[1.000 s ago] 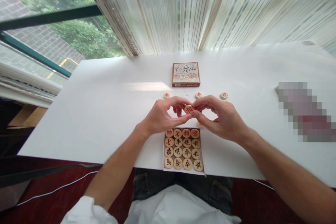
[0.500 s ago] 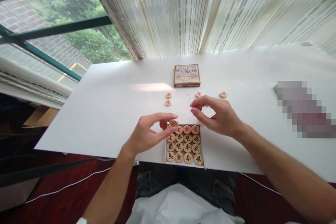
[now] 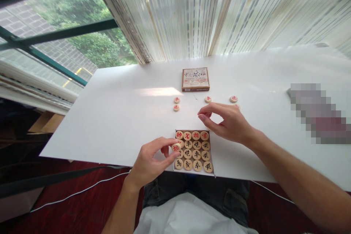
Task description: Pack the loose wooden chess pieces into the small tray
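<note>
One red-lettered disc [image 3: 176,147] sits pinched in the left hand [image 3: 149,161].

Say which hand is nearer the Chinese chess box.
Right. The right hand is in front of the box; the left hand farther away, at the left side of the tray.

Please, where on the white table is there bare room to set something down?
Bare table runs from its left edge to two loose pieces; another patch lies between the right hand and the pixelated object. The tray is crowded with pieces, the left hand holding another piece at its left edge.
</note>
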`<action>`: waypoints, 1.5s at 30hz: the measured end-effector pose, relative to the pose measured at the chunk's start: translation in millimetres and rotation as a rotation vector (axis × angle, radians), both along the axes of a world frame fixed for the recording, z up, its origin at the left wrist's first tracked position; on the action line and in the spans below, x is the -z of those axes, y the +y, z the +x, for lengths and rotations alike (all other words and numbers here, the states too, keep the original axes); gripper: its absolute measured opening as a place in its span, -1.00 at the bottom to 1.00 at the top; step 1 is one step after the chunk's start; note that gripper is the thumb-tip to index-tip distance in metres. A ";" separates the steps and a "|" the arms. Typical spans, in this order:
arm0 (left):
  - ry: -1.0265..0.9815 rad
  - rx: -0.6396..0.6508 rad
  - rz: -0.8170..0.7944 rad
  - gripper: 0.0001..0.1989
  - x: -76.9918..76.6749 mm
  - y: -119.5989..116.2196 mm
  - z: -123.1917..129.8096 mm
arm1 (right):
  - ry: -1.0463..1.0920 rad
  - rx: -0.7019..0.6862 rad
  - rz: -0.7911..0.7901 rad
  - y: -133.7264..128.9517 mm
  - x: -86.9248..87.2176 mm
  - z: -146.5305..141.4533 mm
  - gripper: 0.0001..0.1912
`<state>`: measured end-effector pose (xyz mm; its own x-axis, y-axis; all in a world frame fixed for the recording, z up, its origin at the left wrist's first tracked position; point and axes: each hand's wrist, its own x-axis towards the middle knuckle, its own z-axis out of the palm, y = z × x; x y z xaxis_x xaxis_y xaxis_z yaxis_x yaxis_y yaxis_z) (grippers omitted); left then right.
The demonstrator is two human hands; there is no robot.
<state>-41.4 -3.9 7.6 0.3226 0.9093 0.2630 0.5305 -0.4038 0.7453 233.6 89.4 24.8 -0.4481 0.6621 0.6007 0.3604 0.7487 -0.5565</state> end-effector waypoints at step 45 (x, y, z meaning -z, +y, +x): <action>0.254 0.055 0.058 -0.86 -5.0 -12.8 6.9 | -0.070 -0.013 0.023 2.0 4.6 1.5 -0.91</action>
